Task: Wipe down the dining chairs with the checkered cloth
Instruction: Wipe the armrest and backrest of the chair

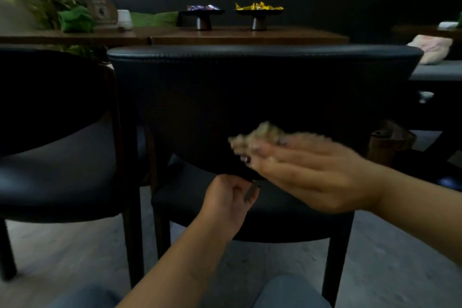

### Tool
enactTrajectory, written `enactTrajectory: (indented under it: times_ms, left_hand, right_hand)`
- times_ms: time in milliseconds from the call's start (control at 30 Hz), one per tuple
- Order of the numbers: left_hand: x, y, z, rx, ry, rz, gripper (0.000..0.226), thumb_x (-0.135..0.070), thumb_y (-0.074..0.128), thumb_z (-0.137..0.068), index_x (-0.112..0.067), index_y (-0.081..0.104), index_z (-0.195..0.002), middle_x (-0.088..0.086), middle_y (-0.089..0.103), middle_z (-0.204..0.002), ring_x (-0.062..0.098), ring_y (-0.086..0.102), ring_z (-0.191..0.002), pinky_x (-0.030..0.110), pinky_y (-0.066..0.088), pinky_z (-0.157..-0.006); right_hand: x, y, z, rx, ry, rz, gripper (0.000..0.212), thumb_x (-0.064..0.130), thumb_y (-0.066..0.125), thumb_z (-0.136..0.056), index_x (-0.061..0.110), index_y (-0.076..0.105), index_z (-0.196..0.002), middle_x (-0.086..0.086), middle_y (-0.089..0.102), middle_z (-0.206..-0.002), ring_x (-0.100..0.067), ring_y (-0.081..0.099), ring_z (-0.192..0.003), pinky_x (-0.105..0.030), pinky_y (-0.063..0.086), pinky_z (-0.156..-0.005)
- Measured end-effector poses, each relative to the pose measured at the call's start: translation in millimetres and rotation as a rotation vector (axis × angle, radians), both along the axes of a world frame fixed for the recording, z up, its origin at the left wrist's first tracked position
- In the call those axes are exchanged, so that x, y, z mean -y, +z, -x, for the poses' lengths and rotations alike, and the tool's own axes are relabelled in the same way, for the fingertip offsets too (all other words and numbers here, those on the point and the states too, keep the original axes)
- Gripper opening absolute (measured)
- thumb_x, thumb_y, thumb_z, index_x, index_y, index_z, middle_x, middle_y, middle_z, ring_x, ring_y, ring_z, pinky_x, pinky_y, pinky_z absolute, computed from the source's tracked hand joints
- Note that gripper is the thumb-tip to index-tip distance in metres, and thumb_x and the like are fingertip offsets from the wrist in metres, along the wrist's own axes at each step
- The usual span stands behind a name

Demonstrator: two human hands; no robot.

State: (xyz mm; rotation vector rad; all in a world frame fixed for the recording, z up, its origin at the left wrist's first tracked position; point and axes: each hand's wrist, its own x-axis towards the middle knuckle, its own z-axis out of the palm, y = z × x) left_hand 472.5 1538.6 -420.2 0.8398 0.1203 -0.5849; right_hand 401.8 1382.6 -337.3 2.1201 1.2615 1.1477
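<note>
A black dining chair (250,87) faces away from me, its curved leather backrest filling the middle of the view. My right hand (307,172) presses the checkered cloth (260,137) flat against the lower back of the backrest; hand and cloth are blurred by motion. My left hand (230,197) grips the bottom edge of the backrest just above the seat, fingers curled round it. A second black chair (55,157) stands to the left, side on.
A brown wooden table (250,35) stands behind the chairs with two black pedestal dishes of wrapped sweets (258,9), a white cup (124,19) and green plants (75,17). A pale bag (432,47) lies on a bench at right. My knees (287,292) are low in view.
</note>
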Motion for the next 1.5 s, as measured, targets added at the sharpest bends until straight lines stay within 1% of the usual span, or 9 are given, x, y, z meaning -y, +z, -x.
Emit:
enactTrajectory:
  times_ms: [167, 467, 567, 733, 900, 1067, 1200, 1367, 1500]
  left_hand:
    - [-3.3, -10.5, 1.0, 0.031, -0.023, 0.125, 0.061, 0.017, 0.028, -0.084, -0.021, 0.061, -0.118, 0.001, 0.072, -0.113, 0.017, 0.063, -0.111, 0.049, 0.037, -0.106]
    - [-16.2, -32.4, -9.0, 0.173, -0.219, 0.273, 0.05, 0.011, 0.044, -0.072, -0.003, 0.057, -0.118, 0.014, 0.067, -0.117, 0.025, 0.066, -0.109, 0.048, 0.044, -0.103]
    - [-18.0, -33.9, -15.7, 0.198, -0.25, 0.274, 0.046, 0.01, 0.05, -0.07, -0.002, 0.06, -0.114, 0.011, 0.064, -0.112, 0.027, 0.062, -0.11, 0.047, 0.045, -0.103]
    - [-29.9, -37.4, -39.9, 0.239, -0.218, 0.163, 0.026, 0.016, 0.055, -0.063, -0.01, 0.058, -0.067, 0.013, 0.062, -0.089, 0.031, 0.068, -0.101, 0.05, 0.045, -0.103]
    - [-64.2, -51.4, -75.3, 0.3, -0.132, 0.358, 0.049, 0.004, 0.052, -0.072, -0.015, 0.073, -0.111, 0.011, 0.069, -0.116, 0.028, 0.067, -0.106, 0.042, 0.052, -0.094]
    - [-76.4, -50.4, -83.2, 0.385, -0.253, 0.324, 0.036, -0.004, 0.065, -0.067, -0.016, 0.077, -0.098, 0.012, 0.072, -0.11, 0.023, 0.07, -0.1, 0.031, 0.056, -0.079]
    - [-80.5, -47.7, -86.3, 0.381, -0.3, 0.334, 0.035, -0.002, 0.065, -0.068, -0.013, 0.076, -0.098, 0.012, 0.072, -0.106, 0.023, 0.07, -0.097, 0.032, 0.056, -0.078]
    - [-88.0, -47.7, -95.2, 0.368, -0.226, 0.34, 0.06, 0.01, 0.056, -0.076, -0.014, 0.059, -0.131, 0.013, 0.064, -0.128, 0.028, 0.064, -0.113, 0.042, 0.051, -0.097]
    - [-99.6, -45.1, -102.5, 0.32, -0.223, 0.375, 0.061, 0.008, 0.053, -0.072, -0.011, 0.056, -0.131, 0.013, 0.063, -0.129, 0.025, 0.065, -0.111, 0.04, 0.051, -0.095]
  right_hand:
    - [-30.6, 50.9, -8.4, 0.296, 0.015, -0.159, 0.032, 0.003, 0.065, -0.089, -0.001, 0.062, -0.121, -0.015, 0.056, -0.129, -0.033, 0.049, -0.127, -0.042, 0.035, -0.112]
    - [-5.0, -30.9, -13.2, -0.161, -0.285, 0.438, 0.027, 0.017, 0.052, -0.095, 0.012, 0.071, -0.113, -0.006, 0.059, -0.132, -0.018, 0.053, -0.125, -0.035, 0.029, -0.114]
    - [-19.7, -11.5, -9.9, -0.129, -0.169, 0.227, 0.026, 0.012, 0.053, -0.097, 0.007, 0.066, -0.12, -0.01, 0.056, -0.135, -0.026, 0.046, -0.132, -0.037, 0.031, -0.114]
    - [-72.6, 59.0, -19.8, 0.213, -0.04, -0.108, 0.035, 0.005, 0.059, -0.093, 0.003, 0.058, -0.127, -0.017, 0.053, -0.135, -0.034, 0.045, -0.131, -0.043, 0.031, -0.114]
    - [-90.1, 23.7, -36.1, 0.249, -0.156, -0.051, 0.029, 0.005, 0.057, -0.093, -0.002, 0.063, -0.121, -0.017, 0.057, -0.13, -0.032, 0.048, -0.129, -0.042, 0.036, -0.111]
    - [-79.0, -41.9, -45.2, -0.026, -0.329, 0.347, 0.026, 0.014, 0.053, -0.095, 0.003, 0.07, -0.112, -0.014, 0.064, -0.124, -0.027, 0.056, -0.122, -0.04, 0.034, -0.112]
    - [-87.6, -37.2, -40.9, -0.1, -0.346, 0.278, 0.027, 0.012, 0.05, -0.097, 0.002, 0.071, -0.111, -0.015, 0.065, -0.122, -0.029, 0.056, -0.122, -0.041, 0.035, -0.111]
    - [-120.0, 43.0, -36.4, 0.159, -0.224, 0.028, 0.026, 0.002, 0.05, -0.098, -0.004, 0.063, -0.12, -0.019, 0.059, -0.128, -0.036, 0.049, -0.126, -0.044, 0.037, -0.11]
    - [-133.0, 55.7, -47.2, 0.348, -0.247, 0.028, 0.025, 0.002, 0.059, -0.093, -0.004, 0.066, -0.117, -0.018, 0.062, -0.124, -0.039, 0.052, -0.123, -0.048, 0.045, -0.103]
